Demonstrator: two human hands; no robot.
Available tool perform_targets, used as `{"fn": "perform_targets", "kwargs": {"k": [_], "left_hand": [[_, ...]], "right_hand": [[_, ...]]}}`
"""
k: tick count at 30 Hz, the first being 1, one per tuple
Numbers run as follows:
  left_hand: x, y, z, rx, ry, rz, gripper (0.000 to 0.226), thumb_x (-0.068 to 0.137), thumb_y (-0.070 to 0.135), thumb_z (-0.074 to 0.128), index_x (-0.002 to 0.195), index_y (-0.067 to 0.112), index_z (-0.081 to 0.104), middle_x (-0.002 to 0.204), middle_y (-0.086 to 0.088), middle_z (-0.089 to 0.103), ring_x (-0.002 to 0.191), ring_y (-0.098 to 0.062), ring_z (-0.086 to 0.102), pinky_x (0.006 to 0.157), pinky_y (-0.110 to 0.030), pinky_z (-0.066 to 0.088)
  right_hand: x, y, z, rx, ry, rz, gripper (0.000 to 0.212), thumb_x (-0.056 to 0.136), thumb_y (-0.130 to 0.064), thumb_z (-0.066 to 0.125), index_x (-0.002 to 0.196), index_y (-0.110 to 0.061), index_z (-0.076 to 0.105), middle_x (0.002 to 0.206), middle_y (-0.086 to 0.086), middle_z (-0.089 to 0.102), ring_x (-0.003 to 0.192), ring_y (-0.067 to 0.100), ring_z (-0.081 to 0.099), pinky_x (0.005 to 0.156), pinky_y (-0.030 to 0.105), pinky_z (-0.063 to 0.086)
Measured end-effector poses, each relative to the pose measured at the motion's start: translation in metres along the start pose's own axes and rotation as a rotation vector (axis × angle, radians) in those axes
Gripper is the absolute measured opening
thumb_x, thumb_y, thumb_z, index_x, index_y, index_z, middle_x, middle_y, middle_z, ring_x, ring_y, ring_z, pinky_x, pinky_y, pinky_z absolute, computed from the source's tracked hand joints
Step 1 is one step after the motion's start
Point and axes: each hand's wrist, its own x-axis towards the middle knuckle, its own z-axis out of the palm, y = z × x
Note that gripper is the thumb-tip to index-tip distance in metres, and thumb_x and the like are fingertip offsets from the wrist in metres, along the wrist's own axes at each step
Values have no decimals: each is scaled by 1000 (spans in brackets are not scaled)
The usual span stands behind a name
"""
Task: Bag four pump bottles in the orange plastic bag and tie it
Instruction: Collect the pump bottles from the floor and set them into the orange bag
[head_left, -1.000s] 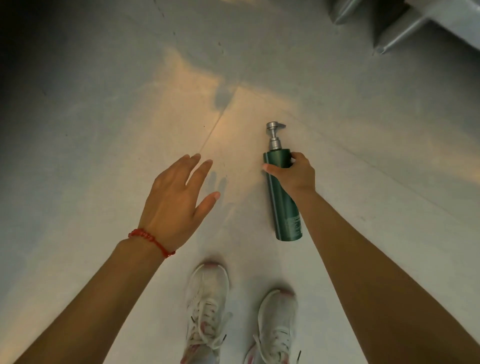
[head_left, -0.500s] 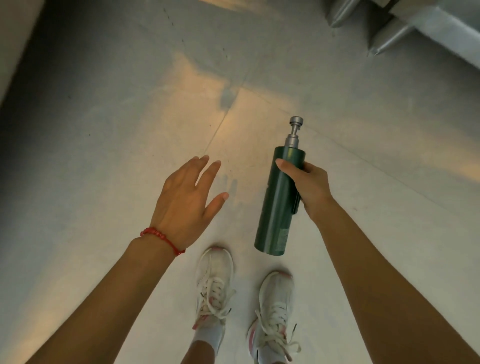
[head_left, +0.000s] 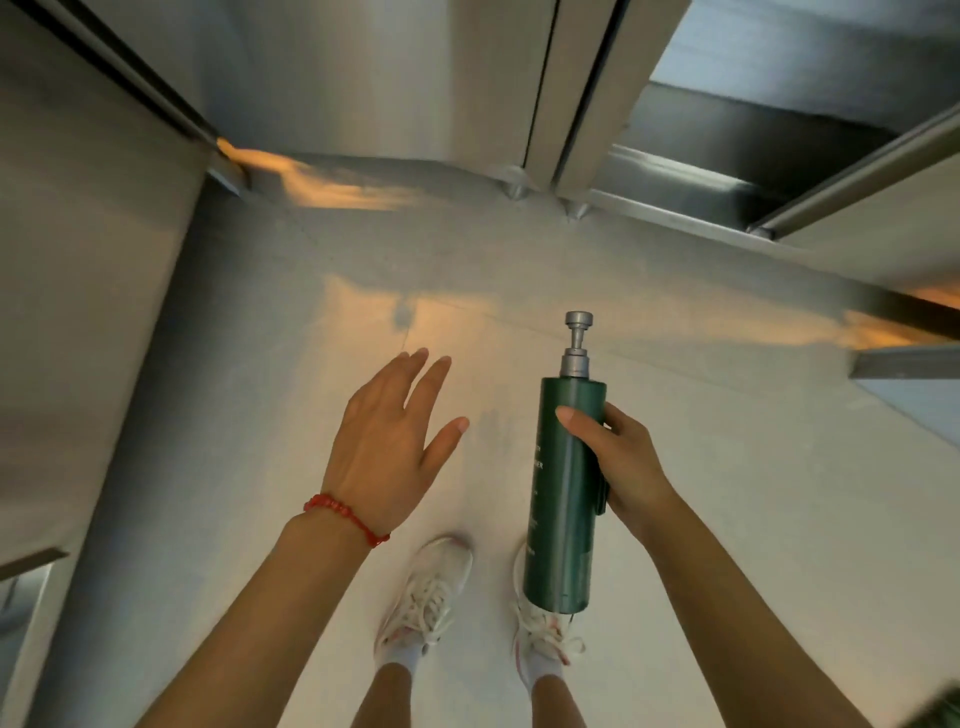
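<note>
Right hand (head_left: 621, 462) grips a smooth, dark green cylindrical pump bottle (head_left: 563, 488), its grey metallic pump head pointing away. Left hand (head_left: 387, 441) hangs flat, fingers spread, holding nothing, above the pale floor (head_left: 727, 493).

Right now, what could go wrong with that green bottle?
The right hand grips the green pump bottle alone, above the shoes; the left hand is open and off it. If it slips, it may hit a foot. No orange bag is in view, so bagging can't start yet.
</note>
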Motion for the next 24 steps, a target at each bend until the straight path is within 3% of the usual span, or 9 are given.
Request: {"fn": "perform_targets", "kwargs": {"k": [4, 7, 11, 16, 20, 24], "left_hand": [[-10, 26, -19, 67, -37, 135, 68, 86, 56, 17, 136, 14, 36, 143, -15, 39, 131, -33, 37, 106, -46, 30], [-18, 43, -32, 121, -90, 245, 60, 89, 49, 27, 135, 12, 37, 143, -15, 39, 131, -33, 36, 107, -47, 30], [-26, 71, -49, 237, -120, 411, 60, 86, 46, 30, 136, 12, 37, 143, -15, 39, 132, -33, 35, 107, -46, 29], [-37, 125, -60, 344, -136, 609, 55, 92, 45, 27, 131, 9, 44, 137, -19, 47, 127, -36, 42, 101, -51, 37], [-55, 183, -48, 392, -139, 764, 53, 87, 40, 39, 128, 8, 47, 134, -20, 49, 125, -36, 44, 100, -53, 39], [-84, 243, -25, 417, -155, 904, 54, 85, 39, 40, 128, 8, 47, 133, -20, 50, 124, -37, 45, 99, -54, 40]], "right_hand": [[-38, -12, -18, 102, 101, -29, 26, 74, -34, 71, 96, -23, 64, 88, 3, 70, 72, 13, 69, 57, 24, 53], [-69, -14, -29, 198, 177, -59, 27, 74, -37, 70, 95, -23, 65, 87, 4, 69, 71, 14, 70, 56, 24, 54], [-113, -6, -45, 334, 299, -93, 28, 73, -37, 70, 96, -21, 65, 87, 6, 69, 74, 18, 69, 62, 30, 55], [-175, 18, -77, 514, 458, -119, 35, 66, -42, 73, 93, -21, 67, 75, 0, 72, 70, 17, 70, 56, 26, 54], [-226, 46, -113, 617, 587, -143, 51, 52, -51, 72, 92, -21, 66, 70, -4, 73, 67, 16, 70, 53, 24, 54], [-273, 82, -152, 732, 705, -156, 51, 54, -49, 72, 94, -18, 65, 69, -3, 73, 67, 17, 70, 54, 26, 54]]}}
